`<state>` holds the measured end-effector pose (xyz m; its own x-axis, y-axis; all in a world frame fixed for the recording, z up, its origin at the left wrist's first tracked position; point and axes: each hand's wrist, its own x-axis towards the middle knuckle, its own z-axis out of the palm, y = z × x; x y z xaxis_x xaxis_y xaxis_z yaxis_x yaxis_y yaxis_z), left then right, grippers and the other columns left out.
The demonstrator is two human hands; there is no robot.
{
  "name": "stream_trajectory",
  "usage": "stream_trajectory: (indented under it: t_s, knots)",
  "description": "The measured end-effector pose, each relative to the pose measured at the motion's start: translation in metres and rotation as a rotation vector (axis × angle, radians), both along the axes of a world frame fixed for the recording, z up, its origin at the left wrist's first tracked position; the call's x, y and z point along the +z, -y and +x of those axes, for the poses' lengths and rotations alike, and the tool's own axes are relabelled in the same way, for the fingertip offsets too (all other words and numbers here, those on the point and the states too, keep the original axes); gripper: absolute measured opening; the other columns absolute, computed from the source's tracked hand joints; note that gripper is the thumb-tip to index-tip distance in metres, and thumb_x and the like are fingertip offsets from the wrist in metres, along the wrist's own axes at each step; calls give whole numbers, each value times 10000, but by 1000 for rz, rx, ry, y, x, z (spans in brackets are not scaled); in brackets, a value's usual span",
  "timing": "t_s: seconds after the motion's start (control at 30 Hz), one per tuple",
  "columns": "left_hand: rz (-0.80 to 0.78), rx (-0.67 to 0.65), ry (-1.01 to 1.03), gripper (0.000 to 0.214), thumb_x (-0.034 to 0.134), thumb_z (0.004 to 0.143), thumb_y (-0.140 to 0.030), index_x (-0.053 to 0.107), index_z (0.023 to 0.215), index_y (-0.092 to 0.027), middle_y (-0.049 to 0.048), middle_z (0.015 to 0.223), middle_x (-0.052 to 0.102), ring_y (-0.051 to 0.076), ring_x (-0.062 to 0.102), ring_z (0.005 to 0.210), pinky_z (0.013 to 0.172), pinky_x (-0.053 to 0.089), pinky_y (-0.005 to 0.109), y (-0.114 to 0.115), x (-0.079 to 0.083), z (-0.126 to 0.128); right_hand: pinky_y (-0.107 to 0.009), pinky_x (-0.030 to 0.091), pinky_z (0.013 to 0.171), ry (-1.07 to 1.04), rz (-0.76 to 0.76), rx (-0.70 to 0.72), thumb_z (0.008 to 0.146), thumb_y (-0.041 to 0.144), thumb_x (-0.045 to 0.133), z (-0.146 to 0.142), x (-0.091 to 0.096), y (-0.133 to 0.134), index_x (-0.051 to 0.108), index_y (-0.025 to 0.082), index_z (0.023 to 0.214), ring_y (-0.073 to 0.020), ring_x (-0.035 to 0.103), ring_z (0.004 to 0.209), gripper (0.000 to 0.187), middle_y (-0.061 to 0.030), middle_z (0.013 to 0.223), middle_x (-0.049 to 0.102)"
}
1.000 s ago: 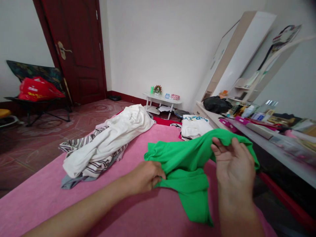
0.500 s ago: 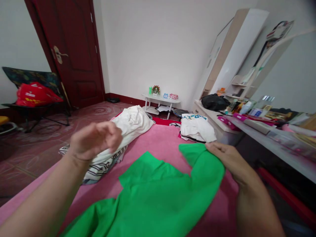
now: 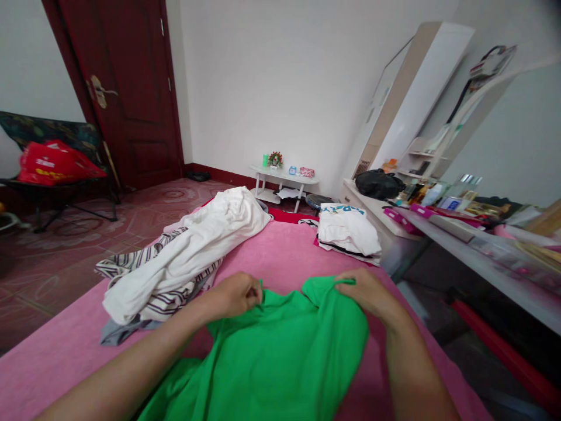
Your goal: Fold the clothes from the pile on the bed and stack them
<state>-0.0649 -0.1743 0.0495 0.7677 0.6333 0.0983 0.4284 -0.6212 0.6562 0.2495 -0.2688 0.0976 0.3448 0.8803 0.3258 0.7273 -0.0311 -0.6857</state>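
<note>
A bright green shirt [image 3: 276, 356] lies spread on the pink bed cover [image 3: 280, 251] right in front of me. My left hand [image 3: 234, 293] pinches the shirt's far edge near the collar, fingers closed on the cloth. My right hand [image 3: 366, 292] grips the other shoulder of the green shirt, fingers curled over its edge. Both forearms reach over the shirt from the near side.
A heap of white and striped clothes [image 3: 184, 257] lies on the bed's left. Folded white clothes [image 3: 348, 234] sit at the far right corner. A cluttered dresser [image 3: 460, 228] runs along the right; a small white table [image 3: 284, 175], dark red door [image 3: 127, 88] and chair with red bag [image 3: 52, 164] stand beyond.
My left hand came down from mid-air and took hold of the shirt's far edge. My right hand shifted left along the shoulder. The shirt now lies flatter and nearer me.
</note>
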Motion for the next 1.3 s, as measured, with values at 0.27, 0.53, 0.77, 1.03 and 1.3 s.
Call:
stream_trajectory:
  t_s: [0.27, 0.53, 0.77, 1.03, 1.3]
  knots:
    - [148, 322, 196, 665, 573, 782, -350, 344, 1391, -212, 117, 1287, 535, 177, 631, 786, 752, 494, 322, -17, -8, 1, -219, 401, 398, -175, 441, -348, 700, 396, 645, -13, 42, 15, 712, 180, 959, -109, 492, 431, 344, 20, 625, 596]
    - [112, 79, -105, 620, 642, 695, -248, 505, 1298, -208, 124, 1158, 621, 297, 602, 1011, 864, 465, 385, 23, -32, 28, -227, 437, 443, -81, 499, -248, 758, 400, 614, -44, 55, 23, 699, 202, 951, -107, 499, 484, 289, 2, 730, 627]
    - [16, 137, 129, 75, 582, 694, -258, 639, 679, -212, 5, 602, 601, 200, 567, 565, 550, 432, 316, 11, -8, 17, -266, 482, 539, -88, 667, -295, 765, 346, 624, -52, 61, 31, 701, 188, 965, -132, 551, 573, 267, -19, 822, 654]
    - [-18, 511, 1140, 159, 603, 764, -302, 495, 821, -200, -61, 637, 472, 71, 448, 456, 436, 370, 180, -12, 89, -37, -450, 541, 746, -19, 1258, -435, 769, 308, 580, -45, 72, 40, 642, 337, 1025, -301, 590, 1039, 265, -8, 1073, 637]
    - [-431, -179, 51, 67, 610, 768, -250, 588, 782, -188, -28, 642, 548, 118, 574, 491, 420, 393, 185, 29, 107, -64, -253, 476, 531, -165, -152, 369, 660, 323, 713, -44, 83, 68, 710, 202, 788, -174, 604, 610, 176, -11, 703, 666]
